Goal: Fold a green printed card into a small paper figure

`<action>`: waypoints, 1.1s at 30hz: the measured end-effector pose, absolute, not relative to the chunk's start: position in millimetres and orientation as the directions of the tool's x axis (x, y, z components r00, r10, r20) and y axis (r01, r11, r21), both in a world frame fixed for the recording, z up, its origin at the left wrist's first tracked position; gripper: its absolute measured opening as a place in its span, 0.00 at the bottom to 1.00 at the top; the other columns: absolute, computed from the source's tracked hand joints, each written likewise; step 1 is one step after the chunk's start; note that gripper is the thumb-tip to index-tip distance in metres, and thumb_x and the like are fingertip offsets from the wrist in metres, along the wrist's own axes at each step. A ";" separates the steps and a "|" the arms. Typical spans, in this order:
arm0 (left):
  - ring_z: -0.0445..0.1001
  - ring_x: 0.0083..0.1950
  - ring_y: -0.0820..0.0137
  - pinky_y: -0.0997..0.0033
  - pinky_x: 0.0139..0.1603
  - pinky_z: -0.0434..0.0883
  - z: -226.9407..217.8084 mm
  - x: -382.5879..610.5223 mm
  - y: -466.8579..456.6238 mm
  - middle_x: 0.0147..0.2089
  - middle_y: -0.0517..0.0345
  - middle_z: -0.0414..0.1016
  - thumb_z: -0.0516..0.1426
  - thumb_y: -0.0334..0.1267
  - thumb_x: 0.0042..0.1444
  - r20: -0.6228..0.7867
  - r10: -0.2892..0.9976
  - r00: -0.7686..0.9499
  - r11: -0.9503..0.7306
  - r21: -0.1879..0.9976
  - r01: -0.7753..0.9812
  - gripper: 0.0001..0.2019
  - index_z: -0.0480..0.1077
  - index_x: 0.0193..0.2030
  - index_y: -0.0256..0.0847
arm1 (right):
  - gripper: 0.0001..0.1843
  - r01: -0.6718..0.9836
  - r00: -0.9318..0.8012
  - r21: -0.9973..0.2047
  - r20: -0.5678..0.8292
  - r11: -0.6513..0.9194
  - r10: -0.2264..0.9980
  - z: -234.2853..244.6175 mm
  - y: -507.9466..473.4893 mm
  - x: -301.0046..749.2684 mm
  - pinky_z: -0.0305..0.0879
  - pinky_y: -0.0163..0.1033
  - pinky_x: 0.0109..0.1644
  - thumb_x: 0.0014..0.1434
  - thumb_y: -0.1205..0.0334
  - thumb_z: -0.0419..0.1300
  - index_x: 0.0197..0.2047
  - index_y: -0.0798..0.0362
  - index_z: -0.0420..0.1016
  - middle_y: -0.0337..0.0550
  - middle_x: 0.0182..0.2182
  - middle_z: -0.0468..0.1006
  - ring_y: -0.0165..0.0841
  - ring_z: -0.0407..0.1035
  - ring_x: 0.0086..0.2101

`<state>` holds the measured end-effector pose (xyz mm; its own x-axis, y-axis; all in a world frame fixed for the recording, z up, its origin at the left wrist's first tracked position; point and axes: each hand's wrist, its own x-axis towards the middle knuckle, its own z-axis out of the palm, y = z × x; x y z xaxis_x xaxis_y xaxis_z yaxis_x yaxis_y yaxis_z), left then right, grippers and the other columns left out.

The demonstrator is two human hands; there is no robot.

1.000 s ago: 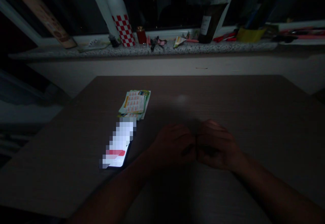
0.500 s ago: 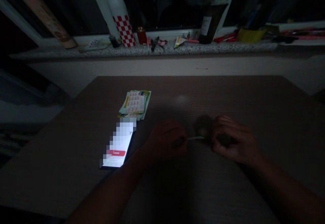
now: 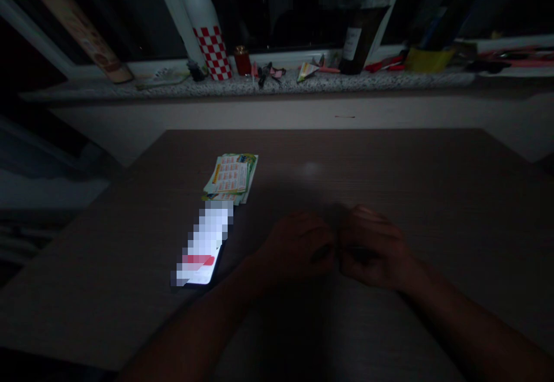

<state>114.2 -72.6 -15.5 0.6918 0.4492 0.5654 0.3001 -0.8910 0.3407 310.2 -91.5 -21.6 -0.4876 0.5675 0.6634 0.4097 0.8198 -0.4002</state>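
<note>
My left hand (image 3: 300,246) and my right hand (image 3: 374,246) are close together above the table (image 3: 329,163), knuckles almost meeting. The fingers of both are curled closed. Whatever they hold, if anything, is hidden by the fingers and the deep shadow. To the left of my left hand lies a lit phone (image 3: 212,226), its screen partly blurred out. Just beyond the phone is a small pile of printed cards (image 3: 229,174) with green edges and rows of orange print.
Along the granite windowsill (image 3: 173,89) stand a white bottle with red checks (image 3: 212,47), a small red jar (image 3: 242,60), a dark labelled container (image 3: 355,47) and a yellow holder (image 3: 428,60). A tall patterned tube (image 3: 82,33) leans at the left.
My hands have come together, the right moving left and the left slightly right. The thin pale strip between them is out of sight. Phone and cards stay put.
</note>
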 end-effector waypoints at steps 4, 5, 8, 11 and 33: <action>0.70 0.37 0.71 0.70 0.41 0.66 -16.6 109.8 -71.5 0.34 0.57 0.74 0.54 0.34 0.56 0.558 0.497 0.665 -0.866 0.368 0.339 0.04 0.68 0.33 0.39 | 0.08 0.417 -0.476 -0.398 0.670 0.817 0.570 -16.4 -90.0 316.9 0.62 0.40 0.32 0.45 0.73 0.60 0.28 0.52 0.68 0.39 0.22 0.71 0.32 0.66 0.25; 0.70 0.37 0.72 0.70 0.40 0.65 -16.1 108.6 -71.1 0.34 0.57 0.74 0.54 0.34 0.56 0.554 0.508 0.660 -0.859 0.377 0.345 0.03 0.68 0.33 0.39 | 0.08 0.422 -0.472 -0.400 0.669 0.813 0.574 -14.7 -89.7 318.7 0.62 0.40 0.32 0.45 0.74 0.60 0.29 0.52 0.68 0.39 0.23 0.71 0.32 0.66 0.26; 0.70 0.37 0.72 0.71 0.40 0.65 -14.0 106.1 -70.0 0.34 0.58 0.74 0.55 0.33 0.55 0.543 0.522 0.658 -0.850 0.401 0.343 0.02 0.68 0.33 0.39 | 0.09 0.421 -0.460 -0.413 0.671 0.808 0.582 -10.3 -89.4 322.3 0.63 0.40 0.32 0.45 0.75 0.59 0.28 0.52 0.68 0.39 0.22 0.71 0.32 0.66 0.25; 0.69 0.37 0.72 0.70 0.41 0.66 -12.3 105.1 -70.2 0.34 0.58 0.74 0.55 0.33 0.55 0.534 0.534 0.656 -0.841 0.419 0.343 0.02 0.68 0.33 0.39 | 0.09 0.416 -0.449 -0.430 0.669 0.801 0.592 -9.1 -89.8 322.2 0.63 0.41 0.32 0.45 0.75 0.59 0.29 0.52 0.67 0.39 0.23 0.71 0.32 0.66 0.25; 0.71 0.38 0.71 0.70 0.42 0.65 -6.8 108.6 -73.2 0.36 0.57 0.76 0.53 0.37 0.59 0.412 0.556 0.722 -0.815 0.442 0.375 0.08 0.73 0.37 0.39 | 0.04 0.437 -0.452 -0.507 0.591 0.743 0.668 -11.2 -92.8 320.3 0.66 0.41 0.34 0.52 0.70 0.60 0.33 0.53 0.71 0.41 0.26 0.74 0.34 0.69 0.29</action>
